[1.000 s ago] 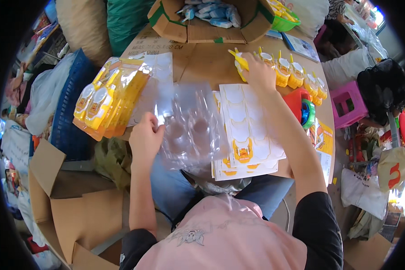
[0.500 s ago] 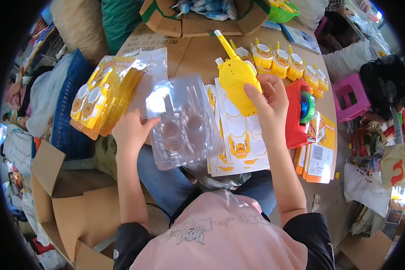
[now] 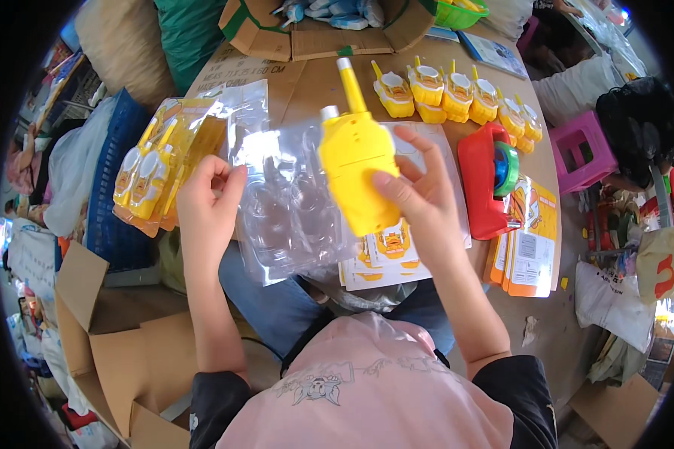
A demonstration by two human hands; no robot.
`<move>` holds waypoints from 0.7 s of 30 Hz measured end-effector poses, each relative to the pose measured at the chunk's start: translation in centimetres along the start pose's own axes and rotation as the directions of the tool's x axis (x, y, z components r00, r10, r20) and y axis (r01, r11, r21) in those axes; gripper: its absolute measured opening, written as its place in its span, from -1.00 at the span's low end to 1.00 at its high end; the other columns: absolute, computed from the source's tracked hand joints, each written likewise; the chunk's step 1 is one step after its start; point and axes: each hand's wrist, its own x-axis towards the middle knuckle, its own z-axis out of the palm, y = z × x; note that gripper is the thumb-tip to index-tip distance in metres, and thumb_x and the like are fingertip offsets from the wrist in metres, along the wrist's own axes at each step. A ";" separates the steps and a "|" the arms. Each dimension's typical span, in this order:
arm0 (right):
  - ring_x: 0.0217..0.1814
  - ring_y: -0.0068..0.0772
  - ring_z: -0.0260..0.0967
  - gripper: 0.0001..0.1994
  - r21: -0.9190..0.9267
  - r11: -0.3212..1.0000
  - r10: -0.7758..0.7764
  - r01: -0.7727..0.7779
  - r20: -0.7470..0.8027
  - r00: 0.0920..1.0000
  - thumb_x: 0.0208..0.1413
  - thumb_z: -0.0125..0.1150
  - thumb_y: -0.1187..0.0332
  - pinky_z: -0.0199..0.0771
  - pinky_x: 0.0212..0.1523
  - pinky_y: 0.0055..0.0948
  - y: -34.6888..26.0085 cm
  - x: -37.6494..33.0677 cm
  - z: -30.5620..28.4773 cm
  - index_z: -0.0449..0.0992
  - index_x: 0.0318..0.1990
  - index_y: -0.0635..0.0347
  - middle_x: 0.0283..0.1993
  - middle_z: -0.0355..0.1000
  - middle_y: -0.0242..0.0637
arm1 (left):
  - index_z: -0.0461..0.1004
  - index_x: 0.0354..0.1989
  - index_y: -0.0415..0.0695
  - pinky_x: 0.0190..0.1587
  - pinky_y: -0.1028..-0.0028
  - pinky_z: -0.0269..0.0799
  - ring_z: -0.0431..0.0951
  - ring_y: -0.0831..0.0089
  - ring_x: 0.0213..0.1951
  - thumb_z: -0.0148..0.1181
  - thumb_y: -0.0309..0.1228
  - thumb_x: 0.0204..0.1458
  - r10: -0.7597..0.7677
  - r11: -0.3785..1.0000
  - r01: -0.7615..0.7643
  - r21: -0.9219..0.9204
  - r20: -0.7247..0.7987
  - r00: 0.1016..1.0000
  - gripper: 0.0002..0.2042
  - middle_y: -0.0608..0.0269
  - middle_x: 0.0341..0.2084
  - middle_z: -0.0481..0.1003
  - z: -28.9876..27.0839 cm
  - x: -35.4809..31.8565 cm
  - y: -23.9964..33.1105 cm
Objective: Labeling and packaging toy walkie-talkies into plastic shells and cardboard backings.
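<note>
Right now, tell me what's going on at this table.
A person seated at a cardboard-covered table is packing toys. The right hand holds a yellow toy walkie-talkie upright, antenna pointing away, over a clear plastic blister tray that the left hand grips by its left edge. More yellow toys stand in a row at the far right, finished packs lie to the left, and printed backing cards lie under the tray beside a red tape dispenser.

Around the tape dispenser point(image 3: 487, 183) — toy row point(image 3: 457, 93) behind it, card stack point(image 3: 528, 251) just before, packed toys point(image 3: 157, 168) far left.
</note>
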 end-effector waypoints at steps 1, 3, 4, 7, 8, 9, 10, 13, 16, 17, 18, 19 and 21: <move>-0.16 -0.43 0.42 -0.38 -0.007 1.000 -0.015 0.015 0.025 1.000 -0.02 0.32 0.46 0.45 -0.18 -0.51 0.2 -0.3 0.7 0.12 0.19 0.12 -0.10 0.38 -0.18 | 0.29 -0.52 -0.20 -0.53 0.49 0.26 0.42 0.47 -0.56 0.14 -0.37 0.06 -0.044 0.983 0.043 -0.178 -0.001 0.999 -0.78 0.22 -0.60 0.45 -0.1 -0.1 0.4; -0.18 -0.46 0.41 -0.36 -0.072 0.997 -0.004 0.010 0.083 0.997 -0.04 0.34 0.46 0.43 -0.18 -0.54 0.5 -0.5 1.6 0.13 0.19 0.11 -0.11 0.38 -0.18 | 0.28 -0.34 -0.16 -0.44 0.58 0.39 0.54 0.49 -0.34 0.03 -0.31 0.17 -0.160 0.720 0.139 -0.680 0.032 0.987 -0.82 0.21 -0.20 0.52 1.2 -0.3 2.5; -0.17 -0.44 0.42 -0.42 -0.118 0.992 -0.024 0.033 0.082 0.996 -0.05 0.33 0.44 0.43 -0.19 -0.53 0.8 -0.5 2.1 0.21 0.15 0.12 -0.09 0.38 -0.22 | 0.26 -0.29 -0.13 -0.39 0.56 0.43 0.54 0.46 -0.26 0.00 -0.29 0.19 -0.207 0.610 0.180 -0.772 0.063 0.976 -0.83 0.19 -0.10 0.47 1.5 -0.4 3.5; -0.14 -0.36 0.45 -0.60 -0.402 0.826 -0.350 0.395 0.185 0.918 -0.04 0.32 0.42 0.48 -0.24 -0.44 2.7 0.7 3.3 0.40 -0.01 0.24 -0.08 0.42 -0.22 | 0.21 -0.19 -0.10 -0.22 0.52 0.43 0.42 0.45 -0.05 -0.07 -0.27 0.22 -0.311 0.338 0.184 -0.923 0.076 0.948 -0.82 0.15 0.01 0.39 3.9 -1.5 2.6; -0.06 -0.35 0.42 -0.60 -0.537 0.758 -0.303 0.370 0.213 0.929 -0.03 0.32 0.40 0.48 -0.18 -0.43 2.7 0.6 3.6 0.41 0.00 0.21 -0.03 0.39 -0.24 | 0.20 -0.19 -0.09 -0.19 0.53 0.41 0.41 0.47 -0.04 -0.03 -0.29 0.20 -0.303 0.262 0.148 -0.954 0.064 0.951 -0.83 0.14 0.00 0.38 4.2 -1.8 3.2; 0.01 -0.34 0.39 -0.60 -0.659 0.669 -0.253 0.344 0.233 0.939 -0.02 0.31 0.39 0.47 -0.12 -0.42 2.5 0.4 4.0 0.42 0.01 0.19 0.01 0.37 -0.25 | 0.19 -0.20 -0.08 -0.15 0.55 0.39 0.39 0.50 -0.04 0.02 -0.31 0.18 -0.296 0.185 0.111 -0.977 0.052 0.954 -0.82 0.14 0.00 0.37 4.6 -2.3 3.9; -0.07 -0.21 0.40 -0.64 -0.786 0.469 -0.336 0.402 0.263 0.905 -0.07 0.33 0.34 0.47 -0.19 -0.33 2.5 0.2 4.3 0.49 -0.06 0.12 -0.01 0.37 -0.27 | 0.20 -0.07 -0.11 -0.09 0.54 0.38 0.41 0.46 -0.04 0.10 -0.42 0.12 -0.316 0.133 0.130 -0.983 0.082 0.945 -0.74 0.12 -0.02 0.38 5.0 -2.6 3.8; -0.25 -0.17 0.41 -0.72 -0.852 -0.172 -0.383 0.494 0.520 0.763 -0.10 0.31 0.29 0.45 -0.28 -0.29 0.5 1.1 4.5 0.56 -0.17 0.06 -0.11 0.41 -0.26 | 0.19 0.07 -0.17 -0.04 0.49 0.38 0.43 0.42 -0.03 0.13 -0.50 0.08 -0.384 0.194 0.273 -0.942 0.183 0.905 -0.61 0.10 -0.05 0.40 6.1 -2.5 2.0; -0.06 -0.23 0.32 -0.83 -0.865 0.151 -0.412 0.478 0.385 0.826 -0.13 0.31 0.21 0.38 -0.19 -0.33 -0.1 7.1 2.4 0.60 -0.37 0.00 -0.22 0.47 -0.31 | 0.23 0.09 -0.20 -0.05 0.42 0.44 0.51 0.34 -0.13 0.16 -0.47 0.04 -0.371 0.110 0.285 -0.952 0.227 0.901 -0.57 0.06 -0.11 0.43 4.5 -2.3 0.0; -0.02 -0.22 0.31 -0.78 -0.907 0.110 -0.450 0.406 0.319 0.834 -0.13 0.31 0.18 0.35 -0.14 -0.30 0.3 10.4 1.0 0.59 -0.30 -0.02 -0.22 0.48 -0.33 | 0.18 0.15 -0.17 -0.07 0.37 0.46 0.53 0.30 -0.16 0.16 -0.47 0.02 -0.381 0.120 0.307 -0.944 0.242 0.892 -0.51 0.06 -0.12 0.43 3.8 -2.1 0.2; 0.02 -0.22 0.29 -0.74 -0.943 0.072 -0.490 0.326 0.251 0.835 -0.12 0.31 0.15 0.32 -0.09 -0.26 1.1 13.5 -0.7 0.58 -0.24 -0.04 -0.21 0.48 -0.35 | 0.18 0.15 -0.17 -0.07 0.37 0.46 0.53 0.30 -0.16 0.16 -0.47 0.02 -0.376 0.119 0.308 -0.944 0.244 0.894 -0.51 0.06 -0.12 0.43 3.8 -2.1 0.4; -0.01 -0.22 0.32 -0.64 -0.958 -0.201 -0.433 0.206 0.275 0.859 -0.11 0.31 0.11 0.29 -0.05 -0.23 2.1 15.9 -1.9 0.52 -0.11 -0.07 -0.20 0.49 -0.36 | 0.14 0.18 -0.14 -0.08 0.36 0.47 0.52 0.28 -0.14 0.15 -0.48 0.02 -0.351 0.100 0.353 -0.930 0.298 0.887 -0.48 0.05 -0.11 0.43 3.5 -2.2 0.4; -0.04 -0.23 0.36 -0.53 -0.881 -0.466 -0.383 0.076 0.278 0.881 -0.10 0.31 0.07 0.27 -0.01 -0.20 3.5 19.2 -4.0 0.46 0.01 -0.09 -0.18 0.50 -0.37 | 0.01 0.26 -0.06 -0.10 0.32 0.49 0.50 0.23 -0.08 0.13 -0.56 0.00 -0.271 0.064 0.412 -0.909 0.382 0.884 -0.37 0.02 -0.08 0.41 3.5 -2.3 0.0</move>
